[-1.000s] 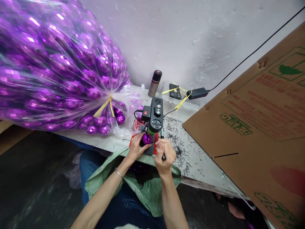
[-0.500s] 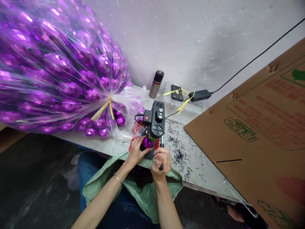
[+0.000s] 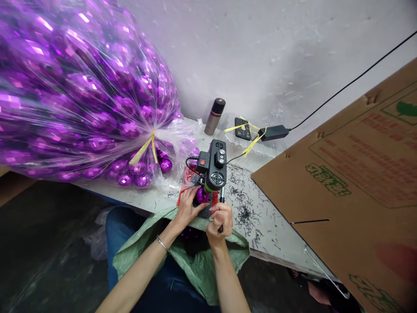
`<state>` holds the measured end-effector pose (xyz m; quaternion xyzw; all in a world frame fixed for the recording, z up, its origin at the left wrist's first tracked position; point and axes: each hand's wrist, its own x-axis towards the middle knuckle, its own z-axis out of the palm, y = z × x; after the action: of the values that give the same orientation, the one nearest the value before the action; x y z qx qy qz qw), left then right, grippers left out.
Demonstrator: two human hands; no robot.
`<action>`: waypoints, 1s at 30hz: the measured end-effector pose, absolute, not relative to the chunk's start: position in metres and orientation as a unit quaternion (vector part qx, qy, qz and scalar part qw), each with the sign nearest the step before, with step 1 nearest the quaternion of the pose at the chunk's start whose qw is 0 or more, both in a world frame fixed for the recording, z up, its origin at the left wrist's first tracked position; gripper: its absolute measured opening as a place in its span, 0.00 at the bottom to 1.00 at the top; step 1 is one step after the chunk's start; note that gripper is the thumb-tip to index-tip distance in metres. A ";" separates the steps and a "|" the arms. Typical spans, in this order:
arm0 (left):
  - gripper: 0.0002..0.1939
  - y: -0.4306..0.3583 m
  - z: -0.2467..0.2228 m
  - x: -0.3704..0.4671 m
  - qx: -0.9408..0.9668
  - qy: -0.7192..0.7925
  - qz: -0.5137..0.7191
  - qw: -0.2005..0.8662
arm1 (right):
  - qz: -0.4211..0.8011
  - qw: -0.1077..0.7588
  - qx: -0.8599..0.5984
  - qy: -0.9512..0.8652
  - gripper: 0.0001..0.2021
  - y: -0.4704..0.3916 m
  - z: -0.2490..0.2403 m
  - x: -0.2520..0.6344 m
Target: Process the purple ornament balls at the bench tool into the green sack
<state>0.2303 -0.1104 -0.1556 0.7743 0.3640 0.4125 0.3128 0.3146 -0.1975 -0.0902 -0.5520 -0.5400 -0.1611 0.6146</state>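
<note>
A small black machine [image 3: 217, 167] with a red switch stands on the white table. Under its head sits a shiny purple ball [image 3: 202, 195]. My left hand [image 3: 188, 208] holds that ball from its left side, thumb along the near edge and fingers behind. The black handle [image 3: 222, 211] of the machine's lever is gripped in my right hand [image 3: 220, 221], fingers wrapped round it. Below both hands, a green woven sack [image 3: 143, 243] lies open over my lap, with purple glints inside.
A big clear bag of purple balls [image 3: 87, 100] fills the left. Behind the machine are a bottle [image 3: 214, 117], a phone [image 3: 243, 128] and a black adapter [image 3: 274, 132]. A cardboard box [image 3: 352, 182] stands right. Black scraps [image 3: 244, 213] litter the table [image 3: 276, 234].
The whole view has shifted slightly. Both hands keep their places at the ball and the lever handle.
</note>
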 end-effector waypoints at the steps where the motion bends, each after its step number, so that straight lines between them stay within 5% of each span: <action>1: 0.26 -0.110 -0.156 0.230 0.774 0.363 0.413 0.312 | -0.168 0.611 -0.553 -0.541 0.14 -0.197 -0.090 0.315; 9: 0.25 -0.110 -0.156 0.231 0.774 0.362 0.415 0.313 | -0.212 0.596 -0.527 -0.568 0.15 -0.192 -0.101 0.318; 18: 0.27 -0.139 -0.168 0.216 0.794 0.335 0.422 0.282 | -0.105 0.617 -0.580 -0.521 0.13 -0.198 -0.023 0.317; 23: 0.39 -0.162 -0.170 0.184 0.821 0.300 0.428 0.228 | -0.133 0.608 -0.558 -0.548 0.13 -0.201 -0.033 0.315; 30: 0.23 -0.021 -0.103 0.170 0.752 0.508 0.389 0.161 | -0.150 0.607 -0.548 -0.556 0.15 -0.201 -0.048 0.312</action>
<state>0.1696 -0.0212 -0.1027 0.7520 0.5075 0.3887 0.1605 0.3118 -0.2014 -0.0476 -0.5480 -0.5555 -0.1497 0.6072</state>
